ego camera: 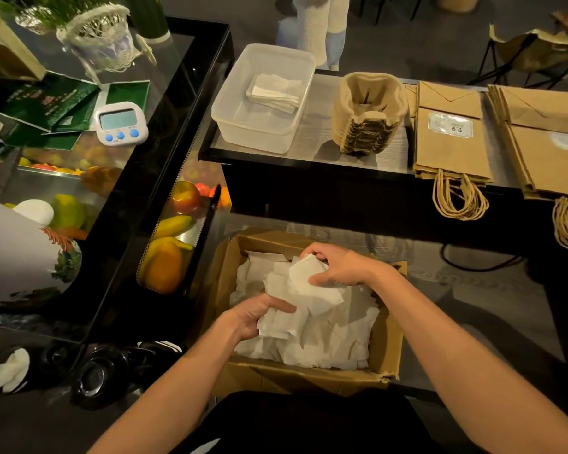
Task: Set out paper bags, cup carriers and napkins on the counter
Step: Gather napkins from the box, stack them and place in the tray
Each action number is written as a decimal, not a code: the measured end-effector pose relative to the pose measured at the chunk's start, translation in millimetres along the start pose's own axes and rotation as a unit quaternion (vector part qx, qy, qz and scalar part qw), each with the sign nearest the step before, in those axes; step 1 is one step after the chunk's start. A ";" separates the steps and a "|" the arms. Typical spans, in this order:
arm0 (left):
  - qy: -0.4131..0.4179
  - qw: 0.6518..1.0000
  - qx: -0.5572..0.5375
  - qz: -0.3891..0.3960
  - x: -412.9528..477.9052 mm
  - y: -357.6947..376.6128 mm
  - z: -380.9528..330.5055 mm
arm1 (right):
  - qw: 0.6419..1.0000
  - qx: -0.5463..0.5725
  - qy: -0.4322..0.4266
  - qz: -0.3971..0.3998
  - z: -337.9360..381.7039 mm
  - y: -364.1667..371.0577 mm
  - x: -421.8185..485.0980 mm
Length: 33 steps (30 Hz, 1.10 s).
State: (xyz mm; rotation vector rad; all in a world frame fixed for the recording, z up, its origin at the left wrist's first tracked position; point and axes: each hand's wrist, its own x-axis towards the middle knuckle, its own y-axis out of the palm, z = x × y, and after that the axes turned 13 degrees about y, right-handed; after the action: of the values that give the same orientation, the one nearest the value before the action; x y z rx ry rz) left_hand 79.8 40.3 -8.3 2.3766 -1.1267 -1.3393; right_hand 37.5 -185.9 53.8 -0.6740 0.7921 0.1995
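Observation:
A cardboard box (386,342) below the counter is full of loose white napkins (335,335). My left hand (253,314) grips a bunch of them from the left, and my right hand (341,268) holds the top of the same bunch. On the counter a clear plastic tub (233,103) holds a small pile of napkins (274,91). Right of it stands a stack of pulp cup carriers (366,116). Two stacks of brown paper bags (450,149) (545,149) lie further right, their handles hanging over the front edge.
At left, a glass display case (164,103) carries a white digital timer (120,122), green packets and a wicker basket with a plant, and shows fruit inside. A black cable (473,265) lies on the floor to the right. A person's legs stand behind the counter.

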 end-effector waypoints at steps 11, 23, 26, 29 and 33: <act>0.062 0.990 -0.034 -0.119 0.4 3.5 -0.2 | 0.975 0.224 0.002 -0.004 -28.4 7.9 -17.5; 0.179 0.973 -0.087 -0.116 -1.5 6.8 -15.1 | 0.953 0.303 -0.004 -0.025 -37.1 14.0 -28.3; 0.162 0.981 -0.086 -0.067 -5.5 10.4 -20.7 | 0.958 0.284 -0.012 -0.044 -30.2 14.8 -29.9; 0.128 0.988 -0.082 -0.016 -6.8 8.6 -22.2 | 0.963 0.260 -0.019 -0.062 -25.3 16.4 -30.1; 0.085 0.996 -0.022 -0.004 -4.5 4.3 -19.4 | 0.975 0.207 0.001 -0.081 -24.6 20.6 -27.8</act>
State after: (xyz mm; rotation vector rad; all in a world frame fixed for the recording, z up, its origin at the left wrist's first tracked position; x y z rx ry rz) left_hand 91.6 36.8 7.9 2.4119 -1.0305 -1.1264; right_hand -4.8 -183.1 51.2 -0.3399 0.7463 -0.1152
